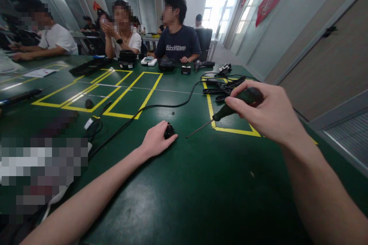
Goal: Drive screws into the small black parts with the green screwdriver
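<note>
My right hand point(263, 109) is closed around the dark green handle of a screwdriver point(222, 113). The thin shaft slants down to the left, and its tip is close to my left hand, apart from it. Resting on the green table point(184, 191), my left hand point(158, 138) is closed on a small black part point(169, 131). Fingers cover most of that part, so I cannot make out its kind. Behind the screwdriver, several black parts point(224, 88) lie in a heap inside a yellow tape outline.
A black cable point(163, 105) runs across the table. Yellow tape rectangles point(138, 115) mark the surface. A power drill point(204, 65) and a black tray point(89, 67) lie at the far side, where several people sit. A small dark lump point(89, 103) is at the left.
</note>
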`<action>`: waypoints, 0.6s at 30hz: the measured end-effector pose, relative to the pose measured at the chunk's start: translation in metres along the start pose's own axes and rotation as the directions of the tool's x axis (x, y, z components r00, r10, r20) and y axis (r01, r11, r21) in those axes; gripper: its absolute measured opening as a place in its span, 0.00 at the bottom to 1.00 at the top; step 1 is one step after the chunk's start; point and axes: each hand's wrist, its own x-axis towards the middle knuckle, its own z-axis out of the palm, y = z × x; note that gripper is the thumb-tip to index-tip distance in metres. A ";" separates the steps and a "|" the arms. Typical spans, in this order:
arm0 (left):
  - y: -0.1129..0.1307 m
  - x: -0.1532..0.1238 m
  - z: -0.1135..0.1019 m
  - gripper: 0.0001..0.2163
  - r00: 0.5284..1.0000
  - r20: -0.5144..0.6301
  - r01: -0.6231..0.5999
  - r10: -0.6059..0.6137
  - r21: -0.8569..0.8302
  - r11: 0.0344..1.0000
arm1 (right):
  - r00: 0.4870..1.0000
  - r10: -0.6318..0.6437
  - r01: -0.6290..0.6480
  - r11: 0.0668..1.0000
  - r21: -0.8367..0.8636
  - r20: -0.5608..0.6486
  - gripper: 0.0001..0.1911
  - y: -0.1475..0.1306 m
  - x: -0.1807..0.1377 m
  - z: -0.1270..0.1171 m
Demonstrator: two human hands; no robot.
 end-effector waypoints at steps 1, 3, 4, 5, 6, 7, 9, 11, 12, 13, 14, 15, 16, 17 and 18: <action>-0.005 0.002 -0.004 0.11 0.998 -0.034 0.044 -0.044 -0.005 0.999 | 1.000 -0.013 0.013 1.000 -0.016 0.008 0.10 0.001 0.000 0.000; -0.016 0.007 -0.016 0.12 0.978 -0.109 0.180 -0.180 -0.008 0.984 | 0.999 -0.023 0.025 0.999 -0.041 0.044 0.10 0.002 0.000 0.000; -0.022 0.010 -0.024 0.13 0.950 -0.153 0.275 -0.273 -0.004 0.961 | 0.998 -0.021 0.024 0.999 -0.048 0.067 0.10 0.003 0.000 0.000; -0.029 0.013 -0.033 0.14 0.912 -0.197 0.367 -0.359 0.001 0.930 | 0.996 -0.017 0.021 0.998 -0.051 0.087 0.10 0.003 0.000 0.001; -0.035 0.015 -0.042 0.15 0.865 -0.243 0.454 -0.439 0.010 0.891 | 0.994 -0.012 0.018 0.999 -0.051 0.105 0.10 0.004 0.000 0.001; -0.042 0.017 -0.051 0.16 0.807 -0.294 0.542 -0.512 0.023 0.840 | 0.993 -0.005 0.011 0.999 -0.048 0.116 0.10 0.004 0.000 0.002; -0.054 0.018 -0.066 0.18 0.690 -0.369 0.682 -0.623 0.044 0.730 | 0.993 -0.004 0.009 0.999 -0.038 0.117 0.10 0.004 0.000 0.003; -0.064 0.017 -0.078 0.22 0.602 -0.416 0.759 -0.681 0.032 0.650 | 0.992 -0.004 0.007 1.000 -0.021 0.129 0.10 0.004 -0.001 0.005; -0.068 0.016 -0.081 0.24 0.586 -0.419 0.770 -0.694 0.020 0.638 | 0.991 -0.003 0.005 1.000 -0.015 0.134 0.10 0.003 -0.001 0.005; -0.072 0.015 -0.084 0.24 0.562 -0.416 0.785 -0.715 -0.005 0.620 | 0.990 -0.001 0.003 1.000 -0.010 0.138 0.09 0.003 -0.001 0.006; -0.074 0.014 -0.085 0.24 0.554 -0.412 0.788 -0.723 -0.018 0.615 | 0.990 0.000 0.001 1.000 -0.007 0.140 0.09 0.003 -0.002 0.006; -0.075 0.013 -0.085 0.24 0.550 -0.407 0.789 -0.729 -0.031 0.613 | 0.990 0.002 -0.001 1.000 -0.005 0.142 0.09 0.002 -0.002 0.006; -0.076 0.012 -0.085 0.24 0.548 -0.400 0.789 -0.735 -0.044 0.613 | 0.990 0.003 -0.002 1.000 -0.004 0.141 0.09 0.002 -0.002 0.006; -0.076 0.012 -0.084 0.24 0.550 -0.394 0.786 -0.736 -0.055 0.616 | 0.990 0.002 -0.002 1.000 -0.003 0.141 0.09 0.003 -0.002 0.006; -0.075 0.011 -0.083 0.26 0.553 -0.391 0.781 -0.736 -0.064 0.621 | 0.990 0.001 -0.001 1.000 -0.001 0.143 0.09 0.003 -0.002 0.006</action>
